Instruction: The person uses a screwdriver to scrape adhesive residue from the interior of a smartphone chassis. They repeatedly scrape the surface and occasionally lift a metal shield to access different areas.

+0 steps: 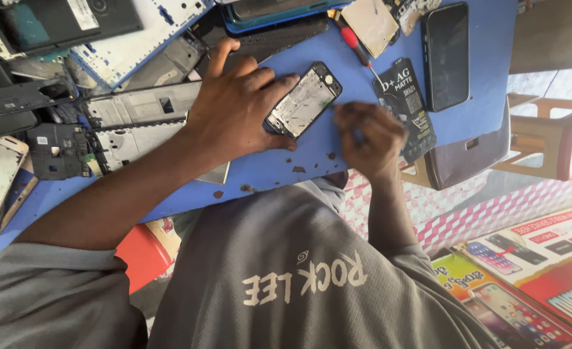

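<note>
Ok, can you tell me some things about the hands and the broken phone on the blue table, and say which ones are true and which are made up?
1. The left hand presses down on the opened phone frame. True.
2. The table is green. False: it is blue.
3. The right hand is blurred, close to the phone frame's lower edge. True; what it holds cannot be told.
4. A screwdriver with a red handle lies in the left hand. False: it lies on the table, beyond the phone frame.
5. A whole dark phone lies screen-up at the table's right side. True.
6. The table holds only one phone. False: many phone parts lie to the left.
</note>
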Tool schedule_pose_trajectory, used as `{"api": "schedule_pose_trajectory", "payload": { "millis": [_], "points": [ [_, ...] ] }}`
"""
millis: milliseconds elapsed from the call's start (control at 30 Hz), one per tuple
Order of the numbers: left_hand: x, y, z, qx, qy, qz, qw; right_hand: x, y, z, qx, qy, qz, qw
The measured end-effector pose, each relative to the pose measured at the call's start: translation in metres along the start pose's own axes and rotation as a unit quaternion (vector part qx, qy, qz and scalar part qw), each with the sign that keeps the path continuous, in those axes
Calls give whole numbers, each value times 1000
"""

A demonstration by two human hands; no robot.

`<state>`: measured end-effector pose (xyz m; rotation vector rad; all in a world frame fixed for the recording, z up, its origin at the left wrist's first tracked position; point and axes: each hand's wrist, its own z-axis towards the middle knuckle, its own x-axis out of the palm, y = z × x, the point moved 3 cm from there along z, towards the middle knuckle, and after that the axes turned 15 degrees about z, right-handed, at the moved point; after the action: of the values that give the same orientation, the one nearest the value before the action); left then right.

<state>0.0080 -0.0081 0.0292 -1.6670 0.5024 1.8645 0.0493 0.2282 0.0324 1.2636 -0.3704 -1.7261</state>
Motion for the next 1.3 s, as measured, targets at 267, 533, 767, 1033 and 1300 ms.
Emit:
{"api": "schedule_pose_trajectory", "payload": {
  "millis": [267,533,767,1033,1300],
  "points": [
    [-1,-1,-3,-2,4,-9,1000,-4,3,-5,-21,23,-16,999],
    [-2,-1,-6,-2,-8,-2,1000,-3,12,-10,-18,-2,-29,999],
    [-1,-4,-10,4,-15,6,1000,-8,14,-17,30,-35,-44,998],
    [-1,-6,-12,1,0,1,1000,5,16,-13,4,-32,-54,998],
    [-1,-8,-15,3,-16,-6,1000,-2,15,-19,32,-39,-42,998]
  ]
}}
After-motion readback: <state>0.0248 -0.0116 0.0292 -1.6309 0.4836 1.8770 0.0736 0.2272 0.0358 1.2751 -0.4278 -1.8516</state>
